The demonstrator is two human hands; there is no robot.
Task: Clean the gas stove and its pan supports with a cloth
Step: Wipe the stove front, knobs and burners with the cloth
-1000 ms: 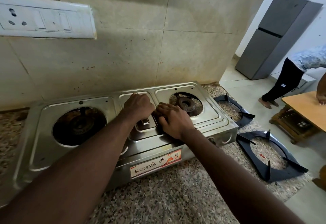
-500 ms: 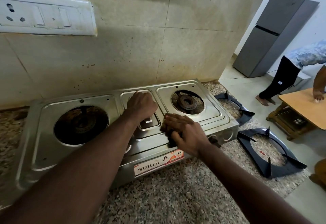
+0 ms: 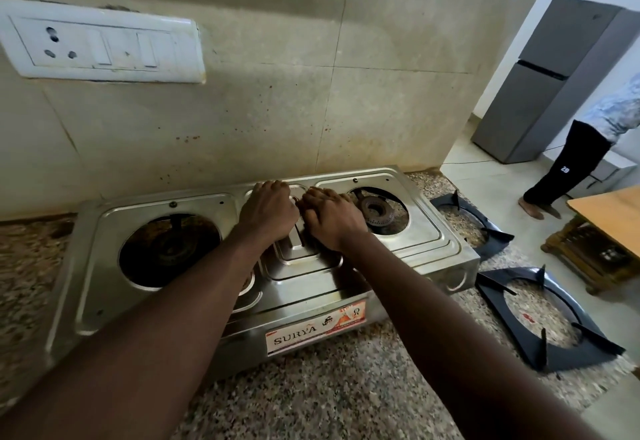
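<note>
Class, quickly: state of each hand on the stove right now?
Left hand: fingers curled, resting on the stainless-steel two-burner gas stove, nothing seen held.
Right hand: cannot tell; its underside is hidden.

Dim flat indoor light on wall (image 3: 277,100) and stove (image 3: 437,237), brighter light spilling from the open room at right, mild sheen on the steel top, soft shadows under the forearms (image 3: 166,335), fisheye bending the switch plate (image 3: 104,45) and edges, near forearms slightly blurred.

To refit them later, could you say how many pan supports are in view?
2: far pan support and near pan support, both on the counter right of the stove.
</note>
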